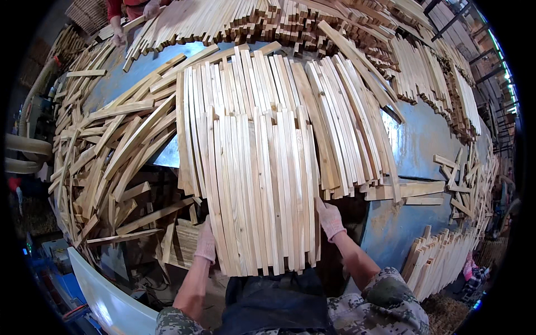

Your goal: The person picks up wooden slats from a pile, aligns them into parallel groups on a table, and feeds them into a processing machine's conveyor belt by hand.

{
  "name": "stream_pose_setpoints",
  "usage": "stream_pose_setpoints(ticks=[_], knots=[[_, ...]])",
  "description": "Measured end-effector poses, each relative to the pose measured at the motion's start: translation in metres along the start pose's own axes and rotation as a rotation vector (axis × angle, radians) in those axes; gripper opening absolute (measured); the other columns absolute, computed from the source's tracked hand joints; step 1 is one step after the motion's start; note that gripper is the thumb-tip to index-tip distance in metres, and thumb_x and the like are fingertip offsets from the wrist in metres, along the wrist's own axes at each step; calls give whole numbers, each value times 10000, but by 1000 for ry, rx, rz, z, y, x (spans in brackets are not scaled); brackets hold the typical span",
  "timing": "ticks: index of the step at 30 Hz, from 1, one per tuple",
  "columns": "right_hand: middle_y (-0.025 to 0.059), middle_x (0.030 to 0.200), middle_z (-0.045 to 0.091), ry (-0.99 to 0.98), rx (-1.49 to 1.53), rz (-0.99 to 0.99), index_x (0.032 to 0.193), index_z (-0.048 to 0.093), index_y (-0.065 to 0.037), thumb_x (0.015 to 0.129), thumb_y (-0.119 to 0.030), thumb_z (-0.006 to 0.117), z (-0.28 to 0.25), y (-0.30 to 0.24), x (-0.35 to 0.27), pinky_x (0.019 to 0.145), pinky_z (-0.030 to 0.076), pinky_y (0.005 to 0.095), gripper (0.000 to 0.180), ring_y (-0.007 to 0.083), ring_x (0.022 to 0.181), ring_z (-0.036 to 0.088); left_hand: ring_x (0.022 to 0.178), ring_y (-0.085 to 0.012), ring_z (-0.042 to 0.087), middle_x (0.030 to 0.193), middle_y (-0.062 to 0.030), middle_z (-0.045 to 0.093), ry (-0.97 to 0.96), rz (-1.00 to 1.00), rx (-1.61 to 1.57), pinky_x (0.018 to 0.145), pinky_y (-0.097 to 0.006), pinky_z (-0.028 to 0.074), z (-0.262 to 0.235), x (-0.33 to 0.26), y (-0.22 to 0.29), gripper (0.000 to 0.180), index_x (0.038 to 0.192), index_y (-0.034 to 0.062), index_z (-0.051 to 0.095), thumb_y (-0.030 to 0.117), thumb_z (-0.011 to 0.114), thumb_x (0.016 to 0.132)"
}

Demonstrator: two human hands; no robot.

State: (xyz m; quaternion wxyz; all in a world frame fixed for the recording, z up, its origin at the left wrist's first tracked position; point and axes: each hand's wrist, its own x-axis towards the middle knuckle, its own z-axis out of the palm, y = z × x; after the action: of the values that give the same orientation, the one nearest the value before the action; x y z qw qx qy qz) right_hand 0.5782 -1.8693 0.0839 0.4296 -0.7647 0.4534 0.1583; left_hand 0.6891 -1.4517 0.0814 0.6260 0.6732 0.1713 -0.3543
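A broad bundle of pale wooden strips (262, 195), laid side by side, lies lengthwise in front of me, its near ends close to my waist. My left hand (206, 241), in a pale pink glove, grips the bundle's left edge; the fingers are partly hidden by the wood. At the right edge, my right hand (330, 219), gloved alike, presses on the outermost strip from the side. Under the far half of the bundle lies another layer of strips (192, 134). More strips (340, 123) lean alongside to the right.
Loose, crossed wooden strips (106, 151) heap up on the left. Stacked strips (268, 22) line the far side of the blue metal table (419, 134). A co-worker's gloved hand (152, 9) shows at the far left. Short offcuts (459, 176) and another row of strips (441, 259) are at right.
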Motion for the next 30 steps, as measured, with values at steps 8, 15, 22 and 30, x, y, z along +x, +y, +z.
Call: stream_pose_setpoints(ticks=[8, 15, 22, 30], knots=[[245, 871, 716, -91, 337, -223, 1073, 667, 107, 1096, -479, 462, 72, 94, 92, 793, 543, 434, 622, 373, 847, 692, 1146, -235, 681, 1333, -130, 670, -5, -65, -424, 954, -376, 599, 12, 30, 5, 666, 1454, 18, 570, 562, 471, 1081], [167, 814, 707, -174, 211, -342, 1035, 728, 27, 1081, -551, 485, 60, 88, 87, 666, 539, 432, 628, 304, 738, 687, 1071, -235, 697, 1238, -111, 688, -6, -49, -436, 914, -374, 607, 38, 6, 33, 666, 1399, 73, 618, 618, 546, 1023], [169, 1015, 752, -224, -55, -885, 1154, 725, -38, 1036, -234, 552, 17, 55, 41, 815, 604, 425, 287, 310, 912, 734, 1081, -189, 678, 1216, -69, 701, -18, -89, -604, 954, -347, 577, 62, -31, 21, 603, 1360, 97, 643, 598, 545, 1039], [138, 1315, 667, -616, 872, -214, 1441, 539, -71, 1120, -442, 415, -43, 8, 29, 982, 604, 461, 506, 305, 1148, 680, 1174, -146, 598, 1380, -36, 644, 102, 439, -278, 1070, -329, 474, 62, -66, 4, 622, 1478, 46, 562, 531, 501, 1094]])
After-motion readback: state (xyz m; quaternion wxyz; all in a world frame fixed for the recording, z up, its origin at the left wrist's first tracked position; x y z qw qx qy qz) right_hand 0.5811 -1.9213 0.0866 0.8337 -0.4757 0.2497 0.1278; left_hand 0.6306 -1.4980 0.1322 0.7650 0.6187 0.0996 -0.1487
